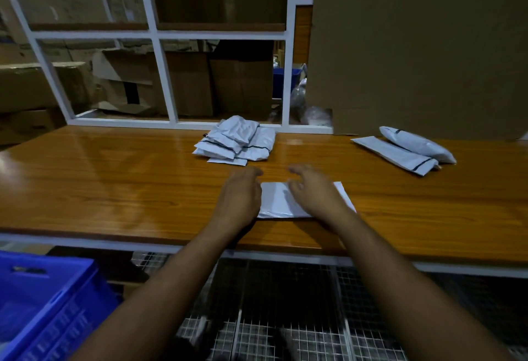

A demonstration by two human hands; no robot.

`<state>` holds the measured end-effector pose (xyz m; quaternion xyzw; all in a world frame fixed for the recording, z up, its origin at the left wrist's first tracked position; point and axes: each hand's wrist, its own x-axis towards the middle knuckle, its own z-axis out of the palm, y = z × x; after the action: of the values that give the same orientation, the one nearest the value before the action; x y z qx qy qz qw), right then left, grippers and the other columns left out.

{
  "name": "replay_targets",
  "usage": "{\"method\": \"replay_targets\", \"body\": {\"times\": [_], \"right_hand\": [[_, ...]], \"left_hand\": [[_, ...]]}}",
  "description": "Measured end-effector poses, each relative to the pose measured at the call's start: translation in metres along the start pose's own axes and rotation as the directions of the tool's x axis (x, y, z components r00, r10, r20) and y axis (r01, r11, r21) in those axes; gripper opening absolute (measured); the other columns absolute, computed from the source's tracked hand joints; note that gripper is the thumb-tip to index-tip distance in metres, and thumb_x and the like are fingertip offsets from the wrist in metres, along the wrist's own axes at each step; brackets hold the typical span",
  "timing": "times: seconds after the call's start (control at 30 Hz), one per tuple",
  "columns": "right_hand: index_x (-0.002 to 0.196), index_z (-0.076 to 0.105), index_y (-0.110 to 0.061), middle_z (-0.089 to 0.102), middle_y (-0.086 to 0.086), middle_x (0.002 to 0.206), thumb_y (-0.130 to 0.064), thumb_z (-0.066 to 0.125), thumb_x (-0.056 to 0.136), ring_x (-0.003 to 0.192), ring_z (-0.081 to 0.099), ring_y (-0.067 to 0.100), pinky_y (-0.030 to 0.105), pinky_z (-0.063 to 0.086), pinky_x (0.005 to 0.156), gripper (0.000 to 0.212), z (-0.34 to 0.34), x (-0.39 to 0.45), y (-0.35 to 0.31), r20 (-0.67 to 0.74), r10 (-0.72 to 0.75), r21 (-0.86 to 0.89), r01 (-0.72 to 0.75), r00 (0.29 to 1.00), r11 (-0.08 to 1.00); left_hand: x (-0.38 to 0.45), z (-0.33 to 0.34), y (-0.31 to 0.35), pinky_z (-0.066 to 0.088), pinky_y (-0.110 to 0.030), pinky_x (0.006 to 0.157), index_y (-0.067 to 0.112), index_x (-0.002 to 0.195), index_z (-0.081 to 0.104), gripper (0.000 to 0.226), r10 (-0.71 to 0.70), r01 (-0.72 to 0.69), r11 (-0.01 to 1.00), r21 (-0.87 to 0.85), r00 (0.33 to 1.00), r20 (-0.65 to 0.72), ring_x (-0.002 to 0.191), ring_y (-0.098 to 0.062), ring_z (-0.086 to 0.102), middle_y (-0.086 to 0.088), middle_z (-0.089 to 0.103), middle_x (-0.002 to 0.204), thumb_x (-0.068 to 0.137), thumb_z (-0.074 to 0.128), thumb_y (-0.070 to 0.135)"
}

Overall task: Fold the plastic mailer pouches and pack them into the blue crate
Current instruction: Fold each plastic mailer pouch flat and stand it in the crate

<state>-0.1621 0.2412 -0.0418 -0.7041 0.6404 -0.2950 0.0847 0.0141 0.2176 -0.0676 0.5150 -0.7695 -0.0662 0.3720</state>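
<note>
A white mailer pouch (275,200) lies flat on the wooden table (114,183) near its front edge. My left hand (240,197) rests on the pouch's left end, fingers loosely bent. My right hand (313,190) hovers over its right half with fingers relaxed and spread; motion blur hides whether it touches. Behind them sits a pile of folded white pouches (235,142). Two more pouches (405,149) lie at the right rear of the table. The blue crate (45,303) stands below the table at the lower left.
A white metal frame (163,75) runs along the table's back edge, with cardboard boxes behind it. A large cardboard sheet (414,46) stands at the back right. Wire mesh (285,317) lies under the table's front edge.
</note>
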Motion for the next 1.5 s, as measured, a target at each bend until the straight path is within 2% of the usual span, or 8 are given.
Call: {"method": "replay_targets", "body": {"times": [0.1,0.3,0.53,0.67,0.87,0.97,1.1,1.5], "right_hand": [[0.146,0.05,-0.018,0.053,0.006,0.147,-0.03,0.047,0.105,0.132,0.049,0.026,0.035,0.039,0.106,0.042,0.033,0.001,-0.008,0.078,0.01,0.081,-0.016,0.997,0.997],[0.155,0.035,-0.017,0.04,0.005,0.157,-0.036,0.025,0.109,0.144,0.035,0.022,0.033,0.021,0.117,0.05,0.048,-0.001,0.001,0.151,-0.097,-0.222,0.129,0.984,0.967],[0.159,0.023,-0.023,0.024,-0.001,0.164,-0.052,0.016,0.106,0.151,0.02,0.02,0.039,0.014,0.123,0.061,0.04,0.007,0.013,0.247,0.02,-0.336,0.066,0.969,0.94],[0.158,0.025,-0.021,0.023,-0.001,0.165,-0.045,0.015,0.108,0.152,0.019,0.02,0.039,0.015,0.123,0.056,0.028,0.016,0.019,0.322,0.033,-0.303,0.07,0.946,0.95],[0.15,0.043,-0.017,0.039,0.002,0.158,-0.035,0.036,0.108,0.148,0.03,0.019,0.039,0.022,0.121,0.046,0.012,-0.008,0.03,0.115,-0.113,-0.192,0.133,0.987,0.972],[0.147,0.047,-0.016,0.046,0.004,0.153,-0.037,0.041,0.107,0.144,0.037,0.021,0.037,0.026,0.117,0.045,0.0,-0.007,0.042,0.13,-0.106,-0.265,0.137,0.986,0.954],[0.151,0.04,-0.017,0.042,0.004,0.156,-0.039,0.032,0.109,0.145,0.033,0.019,0.031,0.021,0.116,0.049,0.005,-0.016,0.05,0.181,-0.127,-0.273,0.174,0.975,0.946],[0.157,0.028,-0.019,0.029,0.001,0.163,-0.043,0.025,0.108,0.151,0.021,0.017,0.034,0.014,0.121,0.054,0.007,-0.018,0.057,0.236,-0.104,-0.306,0.175,0.966,0.936]], "left_hand": [[-0.004,0.008,-0.007,0.042,-0.036,0.1,0.013,0.135,0.058,0.034,-0.03,0.026,0.999,0.04,0.994,0.104,0.12,-0.025,0.053,-0.011,0.061,0.132,0.106,0.042,0.019],[-0.009,0.007,-0.014,0.035,-0.039,0.108,0.02,0.148,0.04,0.042,-0.007,-0.076,0.958,0.276,0.958,0.286,0.132,-0.026,0.044,-0.006,0.049,0.148,0.11,0.03,0.032],[-0.007,0.0,-0.024,0.006,-0.046,0.124,0.025,0.161,0.005,0.064,-0.182,-0.014,0.929,0.369,0.852,0.491,0.154,-0.013,0.01,0.005,0.01,0.168,0.105,0.009,0.055],[-0.006,0.003,-0.029,-0.002,-0.05,0.124,0.024,0.161,0.003,0.073,-0.195,-0.045,0.902,0.429,0.845,0.498,0.155,-0.013,0.005,0.006,0.006,0.169,0.1,0.004,0.063],[-0.003,-0.015,-0.024,-0.001,-0.046,0.125,0.021,0.161,0.014,0.07,-0.116,-0.052,0.929,0.365,0.899,0.422,0.155,-0.014,-0.001,0.003,0.011,0.168,0.102,0.004,0.057],[0.001,-0.016,-0.011,0.025,-0.041,0.119,0.018,0.153,0.035,0.055,-0.008,-0.061,0.954,0.294,0.973,0.23,0.148,-0.022,0.029,-0.005,0.037,0.159,0.108,0.022,0.046],[0.0,-0.005,0.0,0.041,-0.035,0.099,0.02,0.142,0.052,0.045,0.026,-0.078,0.983,0.169,0.956,0.293,0.123,-0.026,0.054,-0.008,0.059,0.139,0.109,0.029,0.04],[-0.004,-0.001,-0.016,-0.003,-0.048,0.125,0.022,0.161,0.01,0.064,-0.088,-0.104,0.933,0.343,0.86,0.502,0.154,-0.013,0.013,0.003,0.016,0.167,0.105,0.012,0.053]]}}
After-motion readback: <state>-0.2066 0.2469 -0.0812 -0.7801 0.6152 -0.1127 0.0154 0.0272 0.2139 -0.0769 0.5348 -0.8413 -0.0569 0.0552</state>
